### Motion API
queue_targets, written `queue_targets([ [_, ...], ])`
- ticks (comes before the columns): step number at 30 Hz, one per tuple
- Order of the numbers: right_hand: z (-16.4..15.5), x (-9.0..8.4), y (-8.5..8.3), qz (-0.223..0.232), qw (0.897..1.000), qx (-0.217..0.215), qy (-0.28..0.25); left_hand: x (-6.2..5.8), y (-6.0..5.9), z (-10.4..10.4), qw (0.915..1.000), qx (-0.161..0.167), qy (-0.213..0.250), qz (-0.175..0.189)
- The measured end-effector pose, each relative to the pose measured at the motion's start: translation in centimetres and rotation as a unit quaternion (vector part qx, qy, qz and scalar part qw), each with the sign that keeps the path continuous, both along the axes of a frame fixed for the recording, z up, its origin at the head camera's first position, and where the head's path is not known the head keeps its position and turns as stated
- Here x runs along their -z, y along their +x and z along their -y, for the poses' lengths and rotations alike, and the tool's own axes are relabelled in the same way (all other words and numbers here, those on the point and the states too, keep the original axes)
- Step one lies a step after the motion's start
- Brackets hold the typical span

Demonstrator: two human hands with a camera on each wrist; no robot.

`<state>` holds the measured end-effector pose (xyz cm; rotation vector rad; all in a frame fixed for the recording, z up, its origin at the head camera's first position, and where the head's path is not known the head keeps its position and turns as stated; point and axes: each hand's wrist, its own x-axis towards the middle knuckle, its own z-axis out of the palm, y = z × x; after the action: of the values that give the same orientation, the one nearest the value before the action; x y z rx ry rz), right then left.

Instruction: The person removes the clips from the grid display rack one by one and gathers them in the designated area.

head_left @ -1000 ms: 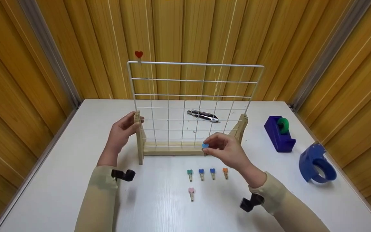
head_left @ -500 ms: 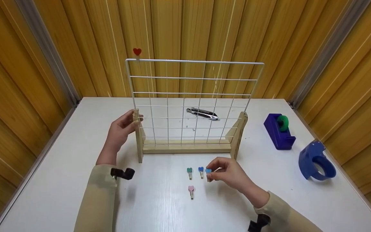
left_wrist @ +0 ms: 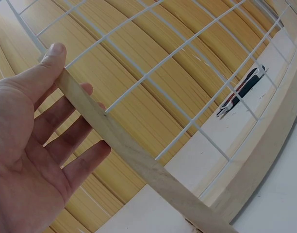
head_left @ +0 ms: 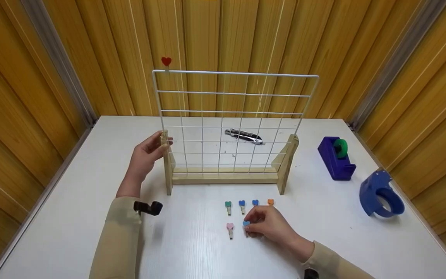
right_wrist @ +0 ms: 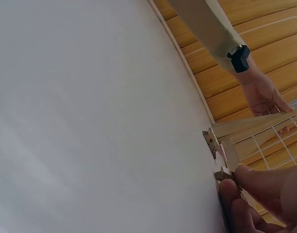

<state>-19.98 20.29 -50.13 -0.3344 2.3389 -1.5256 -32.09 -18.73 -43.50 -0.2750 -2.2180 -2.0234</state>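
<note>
My left hand (head_left: pixel 144 157) grips the left wooden upright (head_left: pixel 167 174) of a stand that holds a white wire grid (head_left: pixel 230 93). In the left wrist view, the thumb lies on the near side of that upright (left_wrist: pixel 124 141) and the fingers reach behind it. My right hand (head_left: pixel 273 224) pinches a small wooden clothespin with a light blue heart (head_left: pixel 246 223), low over the white table. Just left of it lies a clothespin with a pink heart (head_left: pixel 230 226). A clothespin with a red heart (head_left: pixel 166 61) is clipped to the grid's top wire, at the left.
Behind the pink one lies a row of heart clothespins: green (head_left: pixel 228 204), blue (head_left: pixel 242 203), another blue and orange (head_left: pixel 271 202). A utility knife (head_left: pixel 244 136) lies behind the grid. A purple tape dispenser (head_left: pixel 333 162) and a blue tape holder (head_left: pixel 368 193) stand at the right.
My right hand has moved from the stand's lower bar toward the near side of the table, carrying the light blue heart clothespin beside the pink one. My left hand keeps its hold on the upright.
</note>
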Motion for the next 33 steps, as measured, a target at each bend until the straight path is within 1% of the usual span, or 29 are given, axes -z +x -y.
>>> queue_targets([
  [8,0.2,0.2,0.0,-0.009,1.000,0.001,0.019,0.1,-0.2,0.0,1.0000,-0.001,-0.006,0.006],
  [16,0.2,0.0,0.0,-0.003,0.999,-0.005,0.034,0.1,-0.1,0.0,0.9999,0.000,-0.011,0.005],
  [21,0.2,0.1,-0.2,-0.004,0.999,-0.008,0.032,0.2,-0.2,0.0,1.0000,-0.001,-0.001,-0.001],
  [26,0.1,0.0,-0.2,0.007,1.000,-0.005,0.018,0.2,-0.3,0.0,1.0000,-0.003,0.000,-0.004],
  [29,-0.1,-0.2,-0.1,0.002,1.000,-0.002,0.024,0.2,-0.3,0.0,1.0000,-0.003,-0.006,0.000],
  [33,-0.4,-0.9,0.0,-0.012,0.999,0.007,0.046,0.3,-0.3,0.0,0.9999,-0.004,-0.007,0.006],
])
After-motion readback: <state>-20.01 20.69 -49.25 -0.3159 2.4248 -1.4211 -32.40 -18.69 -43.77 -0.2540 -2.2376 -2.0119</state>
